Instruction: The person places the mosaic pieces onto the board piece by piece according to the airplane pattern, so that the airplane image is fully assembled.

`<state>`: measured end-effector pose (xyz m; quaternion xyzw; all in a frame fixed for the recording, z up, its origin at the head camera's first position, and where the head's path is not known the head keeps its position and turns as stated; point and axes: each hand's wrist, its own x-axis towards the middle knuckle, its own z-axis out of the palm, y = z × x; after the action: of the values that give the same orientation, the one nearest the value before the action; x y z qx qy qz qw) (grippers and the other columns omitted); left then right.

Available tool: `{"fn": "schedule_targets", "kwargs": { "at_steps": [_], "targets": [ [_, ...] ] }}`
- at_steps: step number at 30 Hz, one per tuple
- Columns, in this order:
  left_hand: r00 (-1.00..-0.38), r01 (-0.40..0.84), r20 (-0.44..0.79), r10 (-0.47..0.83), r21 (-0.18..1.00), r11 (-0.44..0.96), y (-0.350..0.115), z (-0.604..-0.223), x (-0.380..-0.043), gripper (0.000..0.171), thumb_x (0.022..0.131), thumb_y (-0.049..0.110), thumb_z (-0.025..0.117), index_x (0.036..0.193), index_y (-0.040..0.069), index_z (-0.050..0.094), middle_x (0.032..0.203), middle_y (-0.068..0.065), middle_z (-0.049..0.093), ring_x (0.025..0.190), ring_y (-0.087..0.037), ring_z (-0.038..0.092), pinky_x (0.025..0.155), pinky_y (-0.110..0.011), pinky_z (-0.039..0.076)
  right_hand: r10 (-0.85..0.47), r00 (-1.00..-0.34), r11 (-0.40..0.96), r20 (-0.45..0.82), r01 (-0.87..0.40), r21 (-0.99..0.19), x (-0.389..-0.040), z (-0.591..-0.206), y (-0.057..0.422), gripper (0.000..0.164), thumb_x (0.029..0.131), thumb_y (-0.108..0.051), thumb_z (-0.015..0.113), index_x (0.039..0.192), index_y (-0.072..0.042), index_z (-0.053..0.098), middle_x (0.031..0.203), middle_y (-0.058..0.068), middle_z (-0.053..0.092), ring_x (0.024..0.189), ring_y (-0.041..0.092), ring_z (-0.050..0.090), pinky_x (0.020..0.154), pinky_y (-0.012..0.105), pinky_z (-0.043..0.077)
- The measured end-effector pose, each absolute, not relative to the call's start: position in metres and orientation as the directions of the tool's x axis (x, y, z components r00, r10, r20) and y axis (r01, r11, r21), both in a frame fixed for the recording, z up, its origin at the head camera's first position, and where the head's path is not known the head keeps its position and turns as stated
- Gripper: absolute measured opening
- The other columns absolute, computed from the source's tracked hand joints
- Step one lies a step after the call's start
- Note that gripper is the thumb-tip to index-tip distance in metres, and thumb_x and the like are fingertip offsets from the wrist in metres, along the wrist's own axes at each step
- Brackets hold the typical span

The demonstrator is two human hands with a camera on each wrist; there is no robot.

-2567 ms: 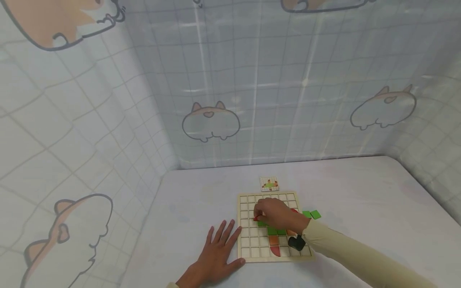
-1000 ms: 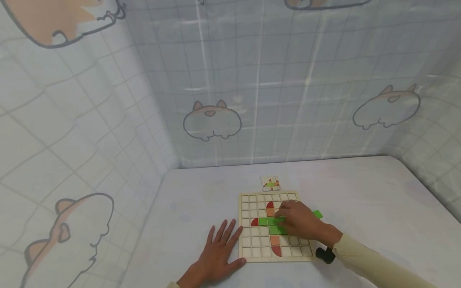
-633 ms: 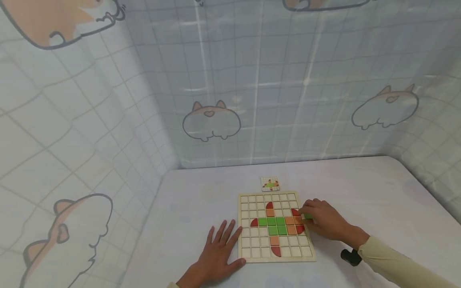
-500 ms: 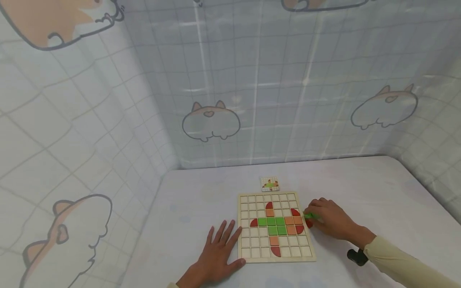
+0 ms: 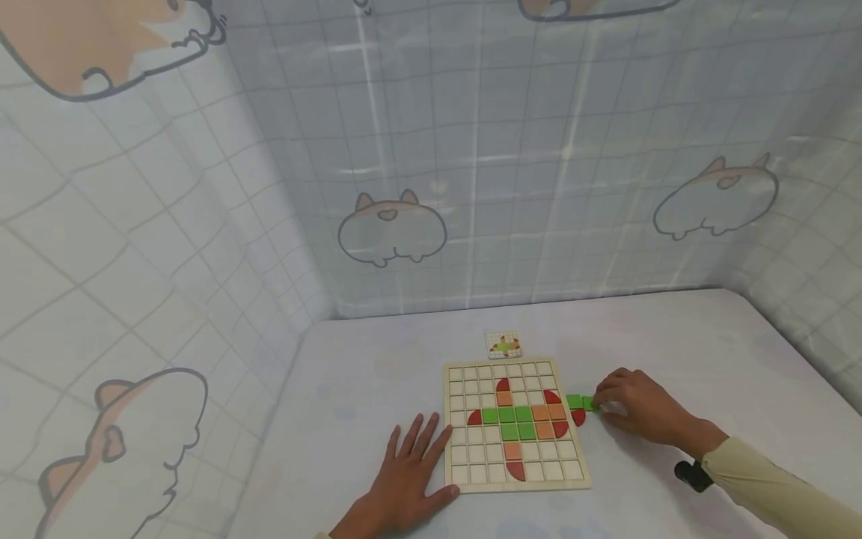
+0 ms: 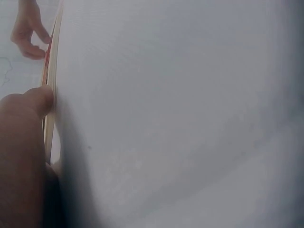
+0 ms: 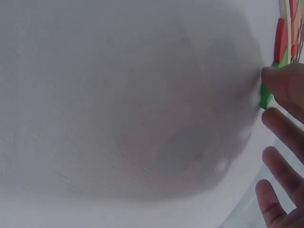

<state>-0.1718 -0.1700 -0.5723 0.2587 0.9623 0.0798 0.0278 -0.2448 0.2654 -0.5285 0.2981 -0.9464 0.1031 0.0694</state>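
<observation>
In the head view my left hand [image 5: 407, 479] lies flat with spread fingers at the left edge of the square wooden grid board [image 5: 468, 486]. Its thumb meets the board's edge in the left wrist view. Green, orange and red tiles form a cross shape on the board. Off the right side, my right hand [image 5: 636, 404] has thumb and index fingertips at the outer end of a green square tile [image 5: 589, 403]. That tile lies beside another green tile [image 5: 575, 402], with a red quarter-round tile [image 5: 578, 418] just below. The other right fingers stand apart in the right wrist view.
Behind the board lies a small pattern card [image 5: 503, 344] with a coloured figure. All this is on a white-covered table [image 5: 673, 337], enclosed at the back and sides by a grid-patterned curtain [image 5: 512, 187] with cartoon animals.
My right hand has moved from over the board to its right side and slid further right. The green tile it held tilted now lies in line with the other. My left hand stays put.
</observation>
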Motion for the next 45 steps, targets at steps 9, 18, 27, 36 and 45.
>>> {"fn": "schedule_targets", "kwargs": {
  "at_steps": [9,18,27,36,45],
  "targets": [
    [-0.860,0.503,0.015,0.510,0.188,0.843,-0.171,-0.575,-0.172,0.084,0.092,0.075,0.032,0.159,0.026,0.019,0.165,-0.003,0.010,0.149,-0.030,0.003,0.109,-0.065,0.008,-0.569,-0.789,0.796,0.232,-0.599,-0.084,-0.247,-0.533,0.264,0.023,0.069,-0.016,0.089,0.089,-0.018,0.079,0.091,-0.009,0.070,0.093,0.018,0.062,0.085,0.045,0.048],
    [-0.864,0.500,0.028,0.503,0.171,0.849,-0.173,-0.580,-0.173,0.084,0.091,0.077,0.028,0.159,0.029,0.016,0.165,-0.001,0.007,0.149,-0.028,0.001,0.110,-0.064,0.007,-0.511,-0.831,0.841,0.221,-0.536,-0.072,-0.252,-0.534,0.255,0.018,0.069,-0.021,0.089,0.083,-0.020,0.078,0.084,-0.011,0.069,0.087,0.017,0.060,0.078,0.043,0.046],
    [-0.861,0.499,-0.012,0.509,0.178,0.848,-0.172,-0.570,-0.171,0.085,0.092,0.076,0.029,0.159,0.026,0.017,0.165,-0.002,0.007,0.149,-0.029,0.001,0.110,-0.064,0.007,-0.471,-0.847,0.859,0.246,-0.504,-0.090,-0.251,-0.526,0.247,0.022,0.067,-0.021,0.089,0.085,-0.019,0.077,0.085,-0.010,0.070,0.085,0.017,0.058,0.077,0.043,0.047],
    [-0.857,0.506,0.007,0.515,0.192,0.841,-0.172,-0.567,-0.170,0.084,0.093,0.073,0.033,0.159,0.025,0.019,0.164,-0.005,0.010,0.149,-0.031,0.004,0.109,-0.065,0.009,-0.546,-0.783,0.799,0.299,-0.593,-0.094,-0.248,-0.526,0.218,0.020,0.068,-0.027,0.089,0.084,-0.022,0.077,0.084,-0.013,0.069,0.083,0.011,0.055,0.075,0.036,0.045],
    [-0.862,0.494,-0.021,0.507,0.194,0.847,-0.172,-0.567,-0.169,0.085,0.092,0.076,0.028,0.159,0.027,0.015,0.165,-0.002,0.006,0.149,-0.030,0.001,0.111,-0.064,0.006,-0.604,-0.725,0.727,0.329,-0.671,-0.143,-0.242,-0.530,0.188,0.019,0.070,-0.027,0.087,0.085,-0.023,0.076,0.083,-0.015,0.065,0.081,0.009,0.051,0.074,0.035,0.043]
  ]
}}
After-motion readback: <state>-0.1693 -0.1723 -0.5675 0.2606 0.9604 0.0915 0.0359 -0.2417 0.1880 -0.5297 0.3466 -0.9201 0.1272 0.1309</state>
